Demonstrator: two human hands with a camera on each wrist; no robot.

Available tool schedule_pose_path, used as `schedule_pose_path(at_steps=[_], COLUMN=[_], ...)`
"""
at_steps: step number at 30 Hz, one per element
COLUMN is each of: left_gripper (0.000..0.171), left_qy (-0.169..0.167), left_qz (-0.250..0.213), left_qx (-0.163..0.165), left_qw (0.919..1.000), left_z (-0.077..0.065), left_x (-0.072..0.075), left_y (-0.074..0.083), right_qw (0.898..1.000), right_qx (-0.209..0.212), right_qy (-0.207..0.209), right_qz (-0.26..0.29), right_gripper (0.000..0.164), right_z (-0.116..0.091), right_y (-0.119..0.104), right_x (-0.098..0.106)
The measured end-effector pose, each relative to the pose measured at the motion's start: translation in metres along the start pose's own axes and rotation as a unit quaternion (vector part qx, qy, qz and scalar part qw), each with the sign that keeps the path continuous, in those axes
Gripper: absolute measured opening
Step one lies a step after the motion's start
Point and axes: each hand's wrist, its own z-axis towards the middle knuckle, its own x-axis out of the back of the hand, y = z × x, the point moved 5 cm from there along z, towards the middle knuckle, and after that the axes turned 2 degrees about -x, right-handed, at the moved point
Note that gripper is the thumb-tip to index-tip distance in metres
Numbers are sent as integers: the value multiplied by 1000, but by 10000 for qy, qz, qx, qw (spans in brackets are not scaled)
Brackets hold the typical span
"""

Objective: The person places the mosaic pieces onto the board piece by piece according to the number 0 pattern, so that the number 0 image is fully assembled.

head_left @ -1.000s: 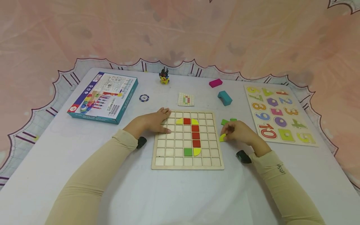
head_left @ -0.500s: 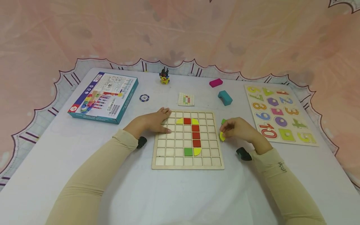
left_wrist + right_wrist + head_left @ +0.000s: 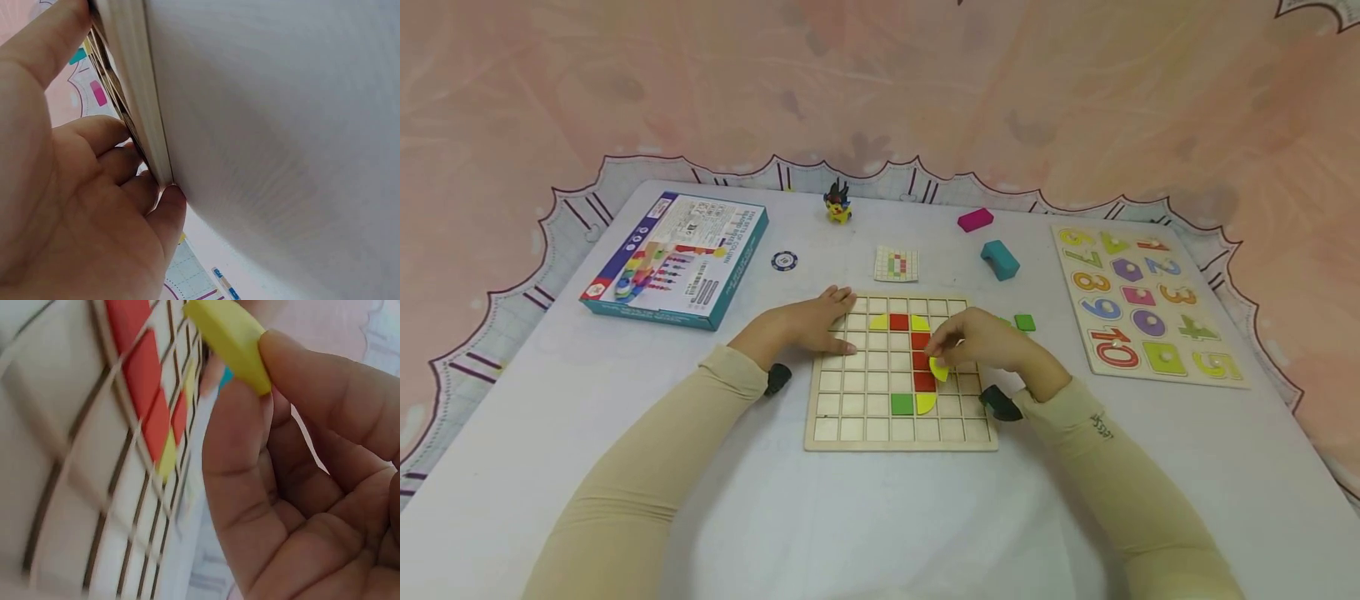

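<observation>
A wooden grid board point(image 3: 842, 429) lies mid-table, bearing red squares point(image 3: 898, 322), a green square point(image 3: 902, 405) and yellow quarter-circle tiles point(image 3: 927, 403) in its cells. My left hand point(image 3: 808, 323) rests on the board's left edge with fingers extended; the left wrist view shows its fingertips along the board's side. Thumb and finger of my right hand point(image 3: 981, 342) pinch a yellow quarter-circle tile point(image 3: 228, 340) over the board, beside the red column. Green squares point(image 3: 1025, 322) lie right of the board, one partly hidden by the right hand.
A small pattern card point(image 3: 896, 265) lies behind the board. Around it are a poker chip point(image 3: 785, 261), a toy figure point(image 3: 837, 204), a teal arch block point(image 3: 1000, 260) and a magenta block point(image 3: 975, 220). A box point(image 3: 677, 258) stands left, a number puzzle point(image 3: 1150, 308) right.
My right hand has moved left from beside the board to over it, carrying the pinched yellow tile. The green squares on the right show more now. My left hand has stayed put.
</observation>
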Motion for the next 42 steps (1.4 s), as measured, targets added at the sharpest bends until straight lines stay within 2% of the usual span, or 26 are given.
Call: schedule_pose_path(at_steps=[7,11,21,27,34,42], left_gripper=[90,90,90,91,90,90], left_qy=[37,27,45,46,48,60], left_qz=[65,68,200,116,117,146], left_qx=[-23,-27,-154,-168,-142,-150], left_qw=[10000,10000,9997,9998,9998,9998], left_z=[0,0,3,0,-2,-1], left_x=[0,1,3,2,3,2], left_y=[-1,0,-1,1,2,1], right_qw=[9977,9958,9951,9942,9932,9941], right_qx=[-59,-13,-14,76,168,76], right_qy=[-669,-914,-965,-1011,-1024,-862], right_qz=[91,77,-227,-346,-528,-657], right_gripper=[17,16,14,13,11,10], right_z=[18,24,30,32,34,35], right_y=[-17,-23,-34,-38,-42,-40], right_x=[-30,-41,-57,-67,-70,-71])
